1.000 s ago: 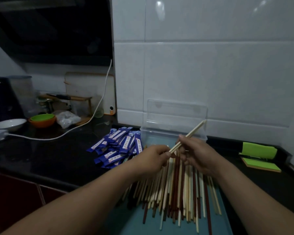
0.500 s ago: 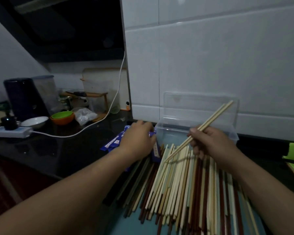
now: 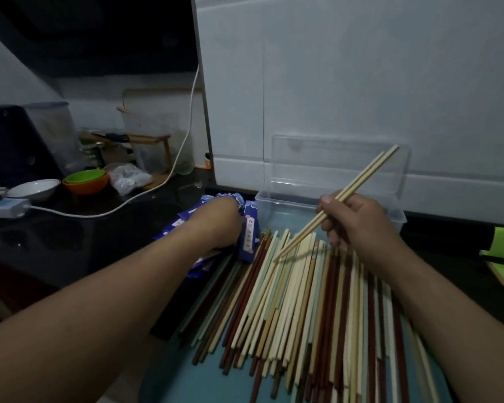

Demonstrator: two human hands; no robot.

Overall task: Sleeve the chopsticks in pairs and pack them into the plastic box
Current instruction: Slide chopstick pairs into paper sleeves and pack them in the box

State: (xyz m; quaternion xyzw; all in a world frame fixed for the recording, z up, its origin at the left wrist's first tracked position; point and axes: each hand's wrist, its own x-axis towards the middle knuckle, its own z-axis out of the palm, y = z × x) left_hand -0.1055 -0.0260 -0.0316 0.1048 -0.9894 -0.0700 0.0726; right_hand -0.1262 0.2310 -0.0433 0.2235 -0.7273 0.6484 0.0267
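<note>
While curled round a pair of pale chopsticks (image 3: pixel 364 177), the fingers (image 3: pixel 330 228) of the right hand (image 3: pixel 361 225) are seen pinching the sticks near their middle. The pair is held slanted, its upper ends raised in front of the lid (image 3: pixel 303 152) of the clear plastic box (image 3: pixel 264 207) and its lower ends hanging just over the loose chopsticks (image 3: pixel 303 301). The right wrist is bent back, the forearm laid over the right side of that heap.

The fingers of the left hand (image 3: pixel 217 219) are hidden behind its back, so their grip cannot be told; the hand is pressed down into the pile of blue paper sleeves (image 3: pixel 249 238), the arm stretched forward across the dark counter (image 3: pixel 56 242).

The box is shown with nothing inside and its lid up against the white tiled wall (image 3: pixel 361 82), just beyond the heap, which is spread on a teal mat (image 3: pixel 186 382). Bowls (image 3: pixel 85 181) and a white cable (image 3: pixel 146 196) are seen at far left.
</note>
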